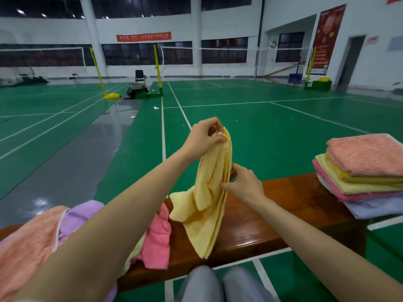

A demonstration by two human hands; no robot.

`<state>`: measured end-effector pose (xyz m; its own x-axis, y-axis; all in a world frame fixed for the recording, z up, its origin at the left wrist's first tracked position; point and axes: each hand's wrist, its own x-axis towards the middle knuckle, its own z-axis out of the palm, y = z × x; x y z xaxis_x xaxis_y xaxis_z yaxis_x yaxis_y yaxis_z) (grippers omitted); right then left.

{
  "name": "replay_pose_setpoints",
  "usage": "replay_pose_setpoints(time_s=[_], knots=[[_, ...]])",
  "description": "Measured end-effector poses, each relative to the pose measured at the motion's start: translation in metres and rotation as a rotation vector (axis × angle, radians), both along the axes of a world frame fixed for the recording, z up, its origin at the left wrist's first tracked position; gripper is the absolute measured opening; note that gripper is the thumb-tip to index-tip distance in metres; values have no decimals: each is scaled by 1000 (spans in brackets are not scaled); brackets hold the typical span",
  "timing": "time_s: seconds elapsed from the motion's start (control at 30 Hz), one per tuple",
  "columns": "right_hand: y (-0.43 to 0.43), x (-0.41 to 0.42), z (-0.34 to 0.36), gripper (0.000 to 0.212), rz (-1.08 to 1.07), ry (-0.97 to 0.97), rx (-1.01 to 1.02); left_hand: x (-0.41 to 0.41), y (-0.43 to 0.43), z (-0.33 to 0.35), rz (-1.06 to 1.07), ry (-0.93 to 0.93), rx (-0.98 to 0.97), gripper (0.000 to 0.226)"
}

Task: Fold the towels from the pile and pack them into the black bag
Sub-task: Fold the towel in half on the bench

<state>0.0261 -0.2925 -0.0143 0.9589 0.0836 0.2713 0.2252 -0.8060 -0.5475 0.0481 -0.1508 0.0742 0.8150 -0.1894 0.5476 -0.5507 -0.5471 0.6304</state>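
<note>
A pale yellow terry towel (pixel 209 201) is held up above the glossy brown wooden worktop (pixel 272 216), hanging in loose vertical folds with its lower corner drooping in front of the worktop's near edge. Its top edge is pinched by the left hand (pixel 204 137), the fingers (pixel 214 139) curled closed on the cloth. The right hand (pixel 244 185) is seen lower down at the towel's right edge, where the layered hem is gripped between thumb and curled fingers.

On the left part of the worktop an unfolded pile is spread: a salmon-orange fluffy towel (pixel 26 247), a lilac towel (pixel 80 216) and a crumpled bright pink towel (pixel 157 240), partly hidden by the left forearm. On the right end a stack of folded towels (pixel 362 177) is placed, with a salmon-pink one on top, yellow and pink layers beneath, and a pale lavender one at the bottom.

Grey-trousered knees (pixel 218 286) are seen at the bottom edge. Beyond the worktop a green court floor (pixel 261 131) with white lines is laid out, with yellow net posts (pixel 157 66) and white nets farther back. The black bag cannot be made out with any certainty.
</note>
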Motion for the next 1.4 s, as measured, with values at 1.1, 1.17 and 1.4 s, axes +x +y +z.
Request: replay_pose_setpoints(time_s=[1.1,1.17,1.4], knots=[[-70,48,98,17,52,-117,583,-24,155,55,339,-48,-307,28],[-68,52,121,18,45,-192,576,-24,158,64,370,-90,-294,16],[-75,60,150,13,78,-188,271,-23,166,76,401,-113,-320,14]])
